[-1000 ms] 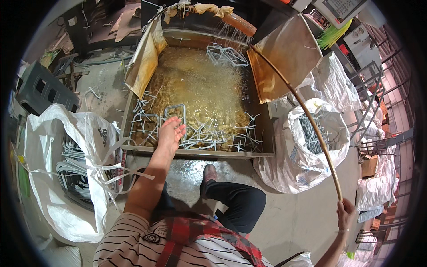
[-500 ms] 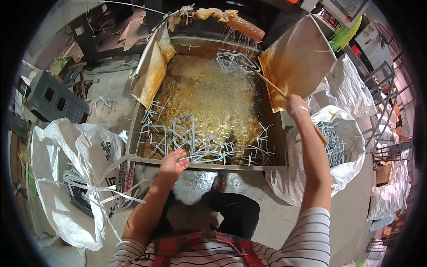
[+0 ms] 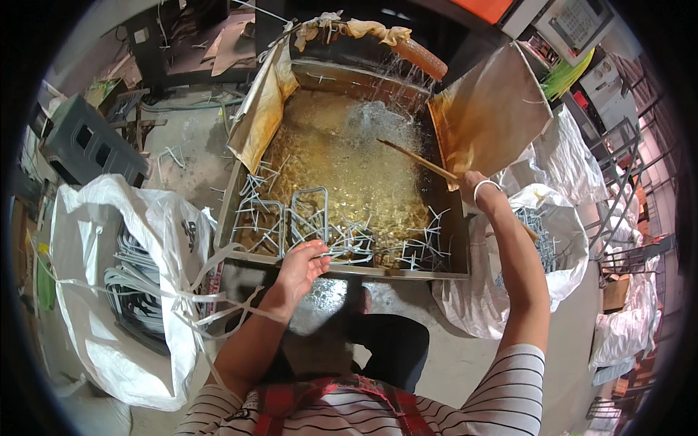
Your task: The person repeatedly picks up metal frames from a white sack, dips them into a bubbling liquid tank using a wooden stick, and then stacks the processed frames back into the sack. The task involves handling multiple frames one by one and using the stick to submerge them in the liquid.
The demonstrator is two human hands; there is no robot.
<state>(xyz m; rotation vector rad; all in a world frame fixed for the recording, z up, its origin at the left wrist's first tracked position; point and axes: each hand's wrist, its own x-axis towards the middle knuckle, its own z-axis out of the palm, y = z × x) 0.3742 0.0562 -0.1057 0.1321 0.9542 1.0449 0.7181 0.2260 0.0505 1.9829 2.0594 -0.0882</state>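
Note:
A metal trough [image 3: 454,273] holds murky, bubbling water [image 3: 349,152], with several pale wire frames [image 3: 309,192] and small cross-shaped pieces [image 3: 432,236] along its near part. My right hand [image 3: 474,185] grips a long wooden stick [image 3: 414,155] beside the trough's right wall, its far end over the water, where there is a splash. My left hand [image 3: 305,265] is at the trough's near rim, palm up, fingers loosely curled and apart beside the wire pieces. Water pours from an orange perforated pipe [image 3: 422,58] at the back.
Stained sheets [image 3: 487,109] flank the trough. A white sack [image 3: 80,276] of bent metal pieces stands at left, another sack [image 3: 556,283] of metal pieces at right. A dark grey plastic crate [image 3: 94,142] lies at back left. More sacks and machinery are at right.
My right hand has moved up along the stick, whose end has dropped toward the water. The frames under the pipe have disappeared into a splash. My left hand has drawn back to the rim.

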